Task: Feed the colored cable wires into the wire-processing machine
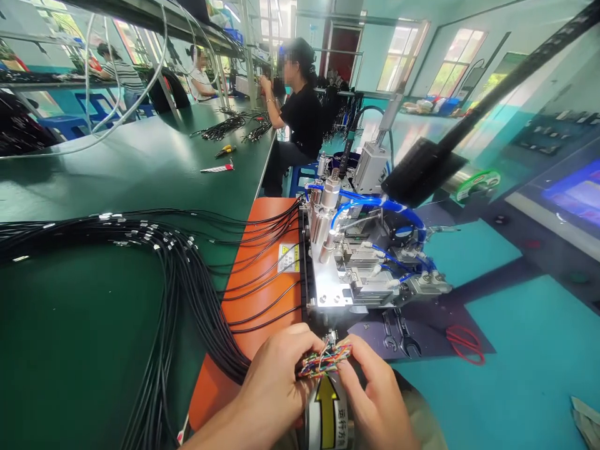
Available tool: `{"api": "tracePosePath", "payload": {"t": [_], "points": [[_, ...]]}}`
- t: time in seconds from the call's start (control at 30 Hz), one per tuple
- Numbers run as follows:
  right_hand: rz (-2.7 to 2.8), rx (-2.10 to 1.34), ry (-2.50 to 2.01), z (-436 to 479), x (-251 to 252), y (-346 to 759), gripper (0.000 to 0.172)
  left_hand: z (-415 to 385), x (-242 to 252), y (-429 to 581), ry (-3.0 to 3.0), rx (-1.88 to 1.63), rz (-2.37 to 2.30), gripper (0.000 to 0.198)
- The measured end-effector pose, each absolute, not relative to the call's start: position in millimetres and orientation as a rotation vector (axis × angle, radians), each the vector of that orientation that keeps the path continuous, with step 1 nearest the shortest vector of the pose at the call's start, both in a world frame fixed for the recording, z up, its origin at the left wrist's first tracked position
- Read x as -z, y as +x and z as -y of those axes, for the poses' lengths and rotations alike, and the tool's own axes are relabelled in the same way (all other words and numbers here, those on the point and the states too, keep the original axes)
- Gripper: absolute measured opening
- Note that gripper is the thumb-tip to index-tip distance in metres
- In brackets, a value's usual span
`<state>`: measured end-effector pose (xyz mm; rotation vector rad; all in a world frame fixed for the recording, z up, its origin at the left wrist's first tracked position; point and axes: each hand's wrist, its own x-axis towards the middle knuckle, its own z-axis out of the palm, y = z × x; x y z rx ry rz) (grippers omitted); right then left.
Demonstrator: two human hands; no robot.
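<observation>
My left hand (276, 372) is closed around the end of a bundle of black cables (213, 325) that runs in from the left. Thin multicoloured wires (323, 362) fan out of it between my hands. With thumb and fingers, my right hand (372, 390) pinches the right side of these wires. A small metallic connector (330, 337) shows just beyond the wires, and whether a finger touches it I cannot tell. Below the wires is a silver cylinder with a yellow arrow label (327, 412). The metal machine (332, 281) stands just ahead of both hands.
An orange guide plate (262, 250) carries several separate black cables into the machine's left side. Wrenches (402, 334) and a red loop of cord (465, 344) lie to the right. On the green table (154, 178) are pliers (225, 150). A person in black (302, 112) sits beyond.
</observation>
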<state>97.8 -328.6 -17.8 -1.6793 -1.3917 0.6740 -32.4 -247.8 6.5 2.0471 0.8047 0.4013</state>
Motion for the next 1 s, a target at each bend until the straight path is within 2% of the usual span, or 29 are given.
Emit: {"api": "tracePosePath", "payload": {"t": [0.37, 0.63, 0.8, 1.0], "points": [[1.314, -0.259, -1.617, 325.5, 50.7, 94.7, 0.018, 242.8, -3.0, -31.6, 1.989, -0.367, -0.810, 0.019], [1.521, -0.206, -1.567, 311.4, 80.0, 124.9, 0.017, 235.2, 3.3, -33.2, 2.033, -0.144, -1.039, 0.030], [1.513, -0.162, -1.537, 309.4, 95.2, 124.5, 0.016, 236.3, 15.8, -37.1, 2.330, -0.108, -0.909, 0.038], [1.510, -0.205, -1.483, 308.3, 97.9, 125.9, 0.017, 231.3, 19.7, -39.8, 2.712, -0.215, -0.533, 0.026]]}}
